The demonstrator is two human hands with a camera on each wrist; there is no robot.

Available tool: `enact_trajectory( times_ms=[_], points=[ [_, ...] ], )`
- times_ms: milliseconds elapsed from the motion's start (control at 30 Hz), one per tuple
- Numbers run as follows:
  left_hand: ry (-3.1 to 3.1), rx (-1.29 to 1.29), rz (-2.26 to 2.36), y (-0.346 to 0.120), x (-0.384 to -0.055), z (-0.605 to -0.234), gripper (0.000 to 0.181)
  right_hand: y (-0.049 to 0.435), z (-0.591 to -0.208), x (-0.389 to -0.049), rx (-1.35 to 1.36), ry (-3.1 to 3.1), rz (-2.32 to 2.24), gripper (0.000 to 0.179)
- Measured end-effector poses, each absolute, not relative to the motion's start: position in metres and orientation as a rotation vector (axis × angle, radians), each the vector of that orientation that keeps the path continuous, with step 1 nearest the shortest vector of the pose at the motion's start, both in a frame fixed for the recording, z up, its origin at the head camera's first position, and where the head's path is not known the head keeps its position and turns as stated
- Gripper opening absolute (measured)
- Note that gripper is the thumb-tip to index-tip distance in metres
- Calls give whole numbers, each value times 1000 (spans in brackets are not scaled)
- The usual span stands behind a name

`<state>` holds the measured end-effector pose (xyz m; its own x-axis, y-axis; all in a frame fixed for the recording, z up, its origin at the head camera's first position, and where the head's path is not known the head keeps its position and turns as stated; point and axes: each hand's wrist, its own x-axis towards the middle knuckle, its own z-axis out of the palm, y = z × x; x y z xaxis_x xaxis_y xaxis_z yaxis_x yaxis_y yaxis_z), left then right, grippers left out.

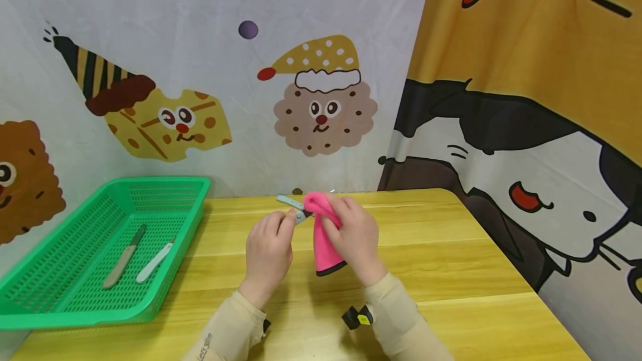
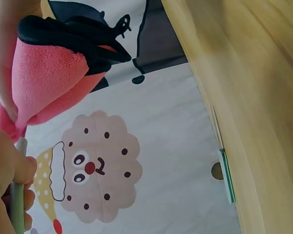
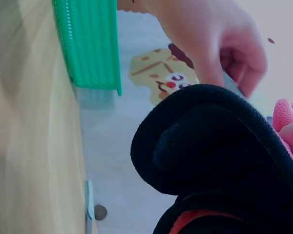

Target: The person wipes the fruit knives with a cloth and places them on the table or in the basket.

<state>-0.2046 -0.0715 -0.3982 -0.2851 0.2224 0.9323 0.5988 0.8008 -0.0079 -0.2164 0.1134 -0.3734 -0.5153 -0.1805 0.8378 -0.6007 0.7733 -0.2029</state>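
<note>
My left hand [image 1: 270, 252] grips the pale grey-green handle of a knife [image 2: 18, 195]. A pink plush cloth [image 1: 326, 244] with black edging is in my right hand [image 1: 353, 233], folded over at the top and pinched between thumb and fingers. The knife's blade goes into the fold, so most of it is hidden. In the right wrist view the cloth's black side [image 3: 205, 141] fills the foreground. Just beyond the hands, a second knife [image 1: 290, 201] with a light blue handle lies at the table's back edge; its thin blade shows in the left wrist view.
To the left stands a green perforated basket [image 1: 175, 272]. Inside lie a beige-handled knife [image 1: 122, 261] and a white-handled tool [image 1: 154, 263]. The wooden table [image 1: 426, 272] ends at a printed curtain [image 1: 241, 116] behind. Black wrist devices [image 1: 357, 317] sit by the sleeves.
</note>
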Motion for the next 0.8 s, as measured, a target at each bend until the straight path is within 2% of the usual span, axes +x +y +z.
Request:
enact_trajectory(
  times_ms=[133,300,800],
  points=[
    [-1852,-609,-416,-71,-205,-397,23,122,-369,-220,538,-2096,619,40],
    [-1878,-597,-400,-71,-203,-398,15,130,-366,-223,506,-2101,622,39],
    [-1840,-557,-462,-84,-209,-393,9,153,-366,-225,375,-2080,672,38]
  ],
)
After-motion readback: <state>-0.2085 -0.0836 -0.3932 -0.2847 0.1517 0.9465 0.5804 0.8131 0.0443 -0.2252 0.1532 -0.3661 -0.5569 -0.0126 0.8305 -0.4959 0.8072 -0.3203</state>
